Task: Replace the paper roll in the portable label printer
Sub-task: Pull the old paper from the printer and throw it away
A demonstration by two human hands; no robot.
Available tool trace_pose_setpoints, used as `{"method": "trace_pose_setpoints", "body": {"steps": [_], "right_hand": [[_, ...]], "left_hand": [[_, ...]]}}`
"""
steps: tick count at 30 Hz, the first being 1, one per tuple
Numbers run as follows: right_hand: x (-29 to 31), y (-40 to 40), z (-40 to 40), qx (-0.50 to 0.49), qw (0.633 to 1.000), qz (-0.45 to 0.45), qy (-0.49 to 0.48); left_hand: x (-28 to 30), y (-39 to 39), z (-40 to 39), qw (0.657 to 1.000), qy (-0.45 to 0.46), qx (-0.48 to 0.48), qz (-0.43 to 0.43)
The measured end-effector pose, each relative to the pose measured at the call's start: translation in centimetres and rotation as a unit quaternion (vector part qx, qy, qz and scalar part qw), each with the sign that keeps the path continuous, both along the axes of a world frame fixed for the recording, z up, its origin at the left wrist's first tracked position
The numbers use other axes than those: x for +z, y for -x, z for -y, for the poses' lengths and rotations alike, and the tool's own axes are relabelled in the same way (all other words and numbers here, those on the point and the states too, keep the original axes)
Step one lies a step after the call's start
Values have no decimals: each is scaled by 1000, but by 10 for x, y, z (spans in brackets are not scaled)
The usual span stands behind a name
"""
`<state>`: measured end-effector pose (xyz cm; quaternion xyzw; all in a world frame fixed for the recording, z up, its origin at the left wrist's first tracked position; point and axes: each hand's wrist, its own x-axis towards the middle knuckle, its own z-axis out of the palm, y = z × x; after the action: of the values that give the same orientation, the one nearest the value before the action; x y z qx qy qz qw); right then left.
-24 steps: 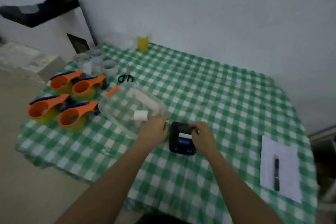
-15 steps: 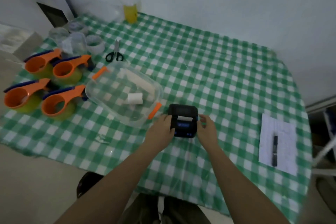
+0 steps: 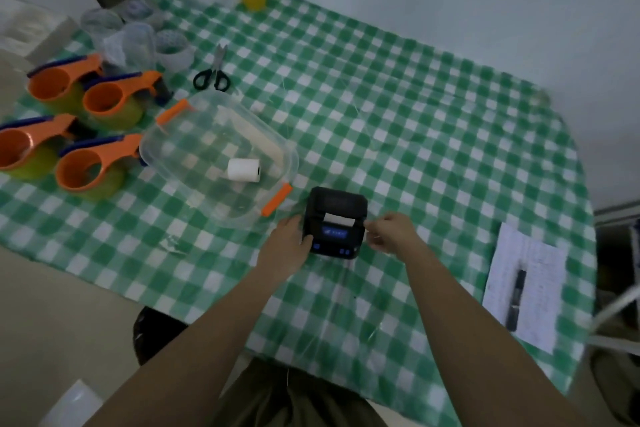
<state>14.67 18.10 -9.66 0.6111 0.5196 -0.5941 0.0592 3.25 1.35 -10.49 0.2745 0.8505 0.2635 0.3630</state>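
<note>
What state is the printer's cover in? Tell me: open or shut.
Shut, it appears. The printer sits flat on the tablecloth with its lid down; a white paper strip pokes from the slot above the lit blue screen.

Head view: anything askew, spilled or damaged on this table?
Nothing stands out. The label printer sits flat on the checked tablecloth, the left hand on its side and the right hand at its other side. A white paper roll lies on its side in the clear plastic tub, dry and intact.
</note>
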Motion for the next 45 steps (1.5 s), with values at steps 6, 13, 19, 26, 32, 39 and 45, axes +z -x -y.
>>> {"method": "trace_pose_setpoints", "body": {"steps": [6,13,19,26,32,39,45], "right_hand": [[1,9,-11,27,998,59,13],[5,21,-18,93,988,121,2],[15,14,-18,106,992,62,-17],[-1,-11,19,190,911,-54,-363],[-20,9,29,207,897,-43,-389],[14,3,28,173,923,-127,-320],[62,-6,44,40,936,-317,-149]], "left_hand": [[-3,0,-7,999,-4,44,17],[-4,-4,-11,998,-13,57,19],[0,-3,-11,998,-29,53,26],[0,-2,-12,997,-39,63,23],[1,-4,-14,998,-30,59,12],[20,-20,-5,998,-20,38,-53],[62,-39,-13,950,-166,165,208]]}}
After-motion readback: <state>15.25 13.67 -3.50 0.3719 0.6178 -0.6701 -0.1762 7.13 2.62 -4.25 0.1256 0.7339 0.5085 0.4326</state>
